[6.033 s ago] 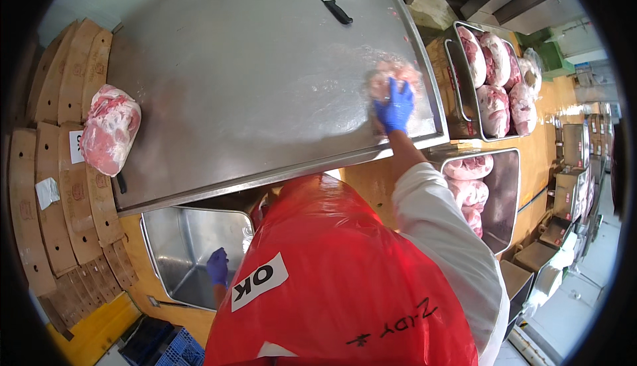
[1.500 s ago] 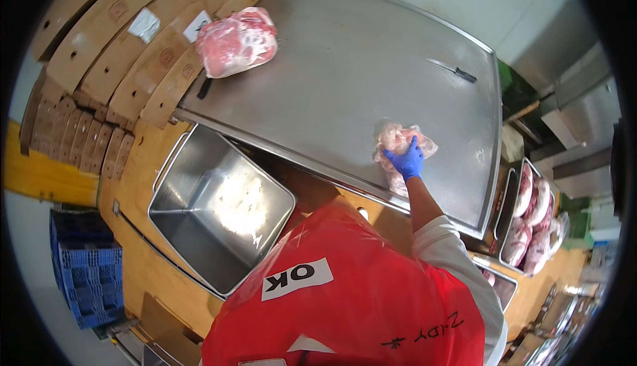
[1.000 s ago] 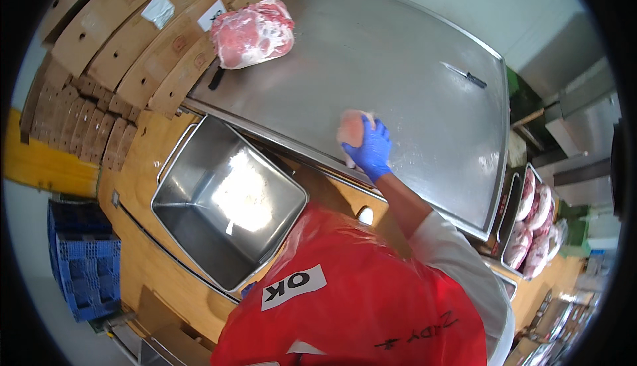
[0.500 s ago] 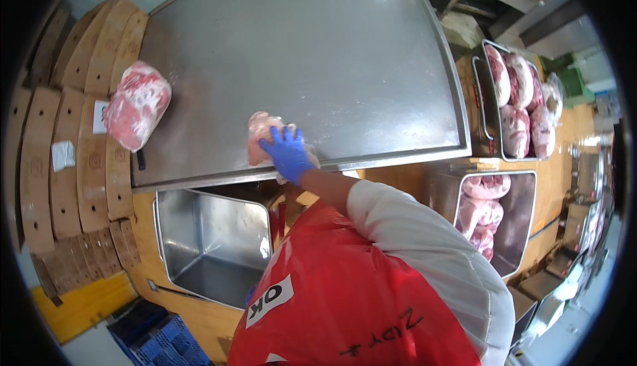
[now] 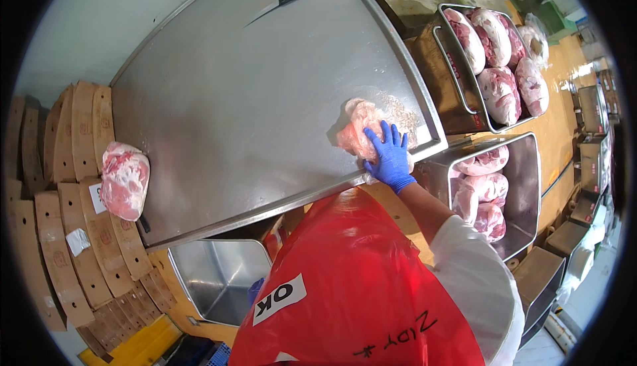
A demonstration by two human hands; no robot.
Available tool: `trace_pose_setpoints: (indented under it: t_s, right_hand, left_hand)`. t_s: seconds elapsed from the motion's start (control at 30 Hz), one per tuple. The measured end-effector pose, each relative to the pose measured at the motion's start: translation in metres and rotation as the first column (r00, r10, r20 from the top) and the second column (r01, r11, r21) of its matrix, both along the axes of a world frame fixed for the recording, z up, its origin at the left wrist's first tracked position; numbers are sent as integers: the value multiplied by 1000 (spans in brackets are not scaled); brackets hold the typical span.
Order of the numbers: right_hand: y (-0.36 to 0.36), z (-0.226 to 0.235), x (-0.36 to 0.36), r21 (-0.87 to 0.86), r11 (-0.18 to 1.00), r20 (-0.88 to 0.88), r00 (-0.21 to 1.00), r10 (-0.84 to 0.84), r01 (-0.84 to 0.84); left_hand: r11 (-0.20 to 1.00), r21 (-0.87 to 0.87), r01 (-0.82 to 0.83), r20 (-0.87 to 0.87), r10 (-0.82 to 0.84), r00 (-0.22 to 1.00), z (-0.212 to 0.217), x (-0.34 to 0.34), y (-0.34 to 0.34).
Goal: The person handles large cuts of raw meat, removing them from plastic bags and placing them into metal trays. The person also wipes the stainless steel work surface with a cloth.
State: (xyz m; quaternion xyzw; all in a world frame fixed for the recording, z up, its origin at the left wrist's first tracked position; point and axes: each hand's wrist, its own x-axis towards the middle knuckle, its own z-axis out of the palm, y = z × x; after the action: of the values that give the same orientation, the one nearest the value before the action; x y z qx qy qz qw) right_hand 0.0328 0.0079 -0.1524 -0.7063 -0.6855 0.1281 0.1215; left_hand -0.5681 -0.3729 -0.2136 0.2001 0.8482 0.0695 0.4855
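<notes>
Shifted rightward along the steel desk (image 5: 252, 101), the pink raw meat cut (image 5: 358, 130) lies under the flat, open-fingered right hand (image 5: 390, 157), near edge; left hand (image 5: 255, 291) barely visible, state unclear.

A single head-worn fisheye camera looked steeply down from above the person. A steel table (image 5: 252, 101) filled the upper centre of the frame, the red apron (image 5: 352, 286) sat close below, and edges curved toward the dark rim.

My steel table (image 5: 252, 101) carries a knife (image 5: 279, 2) at the far edge, one meat cut (image 5: 124, 179) at its left end, another (image 5: 361, 130) near me.
</notes>
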Motion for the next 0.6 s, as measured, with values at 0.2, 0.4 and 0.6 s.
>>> trace_pose_setpoints:
  t_s: [0.2,0.4,0.6]
  right_hand:
    - [66,-22,84,250,939,138,952,-274,235]
    - [153,-34,135,300,926,30,968,-251,230]
    - [178,-22,129,415,830,-275,921,-274,371]
  left_hand:
    - [995,97,-6,-12,7,1000,21,8,66]
    - [992,123,-42,-22,45,999,28,21,70]
    - [997,42,-61,-53,64,997,12,37,20]
